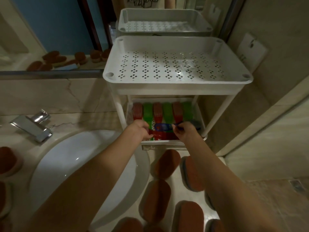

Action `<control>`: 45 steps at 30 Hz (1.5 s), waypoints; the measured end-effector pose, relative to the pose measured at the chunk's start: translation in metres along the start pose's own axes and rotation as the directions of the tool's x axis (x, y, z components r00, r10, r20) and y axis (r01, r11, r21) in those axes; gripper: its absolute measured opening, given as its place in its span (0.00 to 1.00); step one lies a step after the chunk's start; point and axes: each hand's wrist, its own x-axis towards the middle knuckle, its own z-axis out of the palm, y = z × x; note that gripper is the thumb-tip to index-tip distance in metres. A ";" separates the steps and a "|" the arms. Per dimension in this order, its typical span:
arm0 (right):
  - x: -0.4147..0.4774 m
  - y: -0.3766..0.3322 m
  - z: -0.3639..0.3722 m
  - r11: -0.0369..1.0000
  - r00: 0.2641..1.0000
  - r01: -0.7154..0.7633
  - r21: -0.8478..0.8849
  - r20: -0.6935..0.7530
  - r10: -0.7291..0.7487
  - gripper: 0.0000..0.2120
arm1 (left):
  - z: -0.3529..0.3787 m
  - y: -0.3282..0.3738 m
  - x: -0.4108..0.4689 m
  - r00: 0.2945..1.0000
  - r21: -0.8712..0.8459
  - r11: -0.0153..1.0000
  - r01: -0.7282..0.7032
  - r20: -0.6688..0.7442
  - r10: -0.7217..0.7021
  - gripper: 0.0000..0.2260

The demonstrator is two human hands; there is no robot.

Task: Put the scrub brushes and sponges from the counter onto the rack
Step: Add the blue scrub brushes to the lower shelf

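1. On the lower shelf [160,141] of the white plastic rack [177,88], red brushes [138,111] and green brushes [148,111] lie side by side in alternating colours, heads towards the back and handles towards the front.
2. A translucent blue brush [164,127] lies crosswise over their handles; the right hand [184,132] pinches its right end between curled fingers.
3. The left hand [142,129] is at the left front of the same shelf, fingers curled down over a red handle; whether it grips anything I cannot tell.
4. The rack's top tray [150,42] is shallow and white, its floor pierced with clusters of small diamond holes, with a round socket at each corner.
5. Oval sponges [164,165] with rust-brown tops and pale bases lie on the table just in front of the rack, between and beneath the forearms; more lie at the far left beside the basin.
6. Black scrawl on a pale garment [142,2], reflected at the top, is too blurred to read.
7. The table [100,118] is pale beige veined stone, with a white oval basin [75,164] set into it and a chrome tap [33,127] behind.
8. A mirror [50,30] behind the table reflects sponges and the top tray; a beige tiled wall [275,47] closes in on the right.
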 end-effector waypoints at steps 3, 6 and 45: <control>-0.003 0.000 -0.005 0.998 1.000 -0.009 0.059 -0.002 0.009 0.07 | 0.000 0.001 -0.011 0.999 0.023 1.000 -0.010 0.045 0.009 0.15; -0.004 0.001 -0.011 0.997 0.999 0.016 0.078 0.026 -0.018 0.09 | 0.000 0.000 -0.023 0.995 0.077 0.996 -0.038 0.090 0.031 0.16; 0.009 0.008 -0.019 -0.313 0.812 0.442 -0.841 0.523 -0.257 0.17 | -0.024 -0.031 0.025 0.695 0.835 -0.453 -0.311 0.525 0.491 0.17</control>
